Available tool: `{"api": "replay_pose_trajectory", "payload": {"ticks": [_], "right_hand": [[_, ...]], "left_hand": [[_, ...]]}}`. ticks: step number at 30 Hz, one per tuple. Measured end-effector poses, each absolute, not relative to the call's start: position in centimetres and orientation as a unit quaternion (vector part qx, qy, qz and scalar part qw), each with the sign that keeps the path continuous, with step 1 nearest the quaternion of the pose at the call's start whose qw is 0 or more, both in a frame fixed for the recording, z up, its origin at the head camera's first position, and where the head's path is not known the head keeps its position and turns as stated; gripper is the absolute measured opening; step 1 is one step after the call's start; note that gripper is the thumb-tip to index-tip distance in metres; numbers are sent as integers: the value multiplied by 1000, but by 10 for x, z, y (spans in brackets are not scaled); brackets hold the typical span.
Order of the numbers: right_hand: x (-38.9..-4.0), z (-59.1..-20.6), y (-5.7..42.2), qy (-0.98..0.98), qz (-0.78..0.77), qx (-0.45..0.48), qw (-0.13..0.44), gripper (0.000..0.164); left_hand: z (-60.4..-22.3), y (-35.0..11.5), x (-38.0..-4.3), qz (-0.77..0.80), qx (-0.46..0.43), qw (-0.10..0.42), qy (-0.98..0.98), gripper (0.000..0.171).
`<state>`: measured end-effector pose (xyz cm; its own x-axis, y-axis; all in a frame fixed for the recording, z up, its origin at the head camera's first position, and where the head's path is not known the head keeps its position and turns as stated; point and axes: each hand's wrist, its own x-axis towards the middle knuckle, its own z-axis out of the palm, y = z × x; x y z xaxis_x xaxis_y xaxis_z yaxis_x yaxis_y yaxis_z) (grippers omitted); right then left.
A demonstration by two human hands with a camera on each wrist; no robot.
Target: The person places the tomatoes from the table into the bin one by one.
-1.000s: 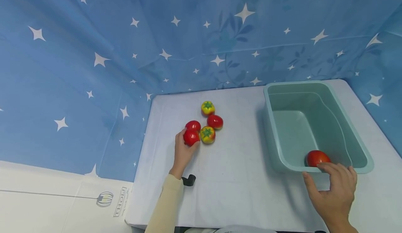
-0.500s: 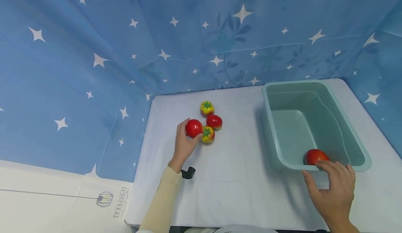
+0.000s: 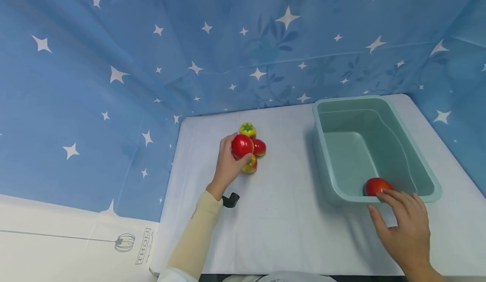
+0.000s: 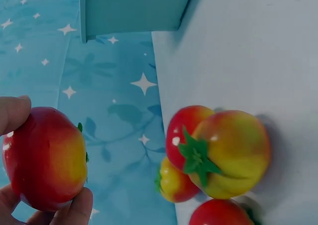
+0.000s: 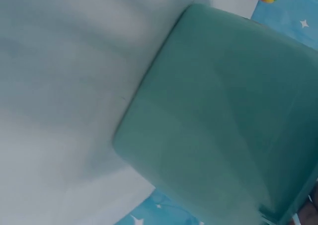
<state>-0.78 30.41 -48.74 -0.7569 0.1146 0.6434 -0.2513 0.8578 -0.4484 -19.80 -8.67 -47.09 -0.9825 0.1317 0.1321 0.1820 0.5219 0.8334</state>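
Note:
My left hand [image 3: 228, 164] grips a shiny red tomato [image 3: 242, 146] with a yellow patch and green leaves, raised above several others. In the left wrist view, the held tomato [image 4: 47, 158] sits between thumb and fingers. Beside it on the table lie a yellow-red tomato [image 3: 249, 165], a red one [image 3: 260, 147] and a yellow-topped one [image 3: 247, 129]; another red one [image 4: 218, 214] shows in the left wrist view. My right hand [image 3: 408, 227] reaches over the near rim of a teal bin [image 3: 320, 147], fingers loosely bent near a red tomato [image 3: 377, 186] inside. Whether it touches the rim is unclear.
A white cloth covers the table [image 3: 281, 231]. Blue star-patterned fabric [image 3: 228, 41] hangs behind and to the left. The bin stands at the right side of the table, its walls rising well above the cloth.
My left hand has lifted the red tomato off the table and carried it up and slightly right. My right hand stays by the bin's rim, shifting very little. The view has drifted slightly.

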Motion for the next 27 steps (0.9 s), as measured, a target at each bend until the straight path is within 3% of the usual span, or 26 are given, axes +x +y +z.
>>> {"api": "replay_pose_trajectory", "payload": {"ticks": [10,16,18,22,27], "right_hand": [[-11,-461,312,-934,223,57,272,81],[-11,-457,315,-940,207,57,264,83],[-9,-457,315,-941,208,51,261,77],[-5,-459,313,-943,215,37,251,46],[-2,-459,311,-943,220,28,247,49]], "left_hand": [[-452,-62,-207,-474,-114,23,-873,80],[-447,-43,-206,-458,-151,22,-876,82],[-446,-36,-206,-452,-164,20,-877,83],[-444,-22,-206,-449,-189,21,-873,82],[-440,-2,-203,-459,-223,28,-860,81]]}}
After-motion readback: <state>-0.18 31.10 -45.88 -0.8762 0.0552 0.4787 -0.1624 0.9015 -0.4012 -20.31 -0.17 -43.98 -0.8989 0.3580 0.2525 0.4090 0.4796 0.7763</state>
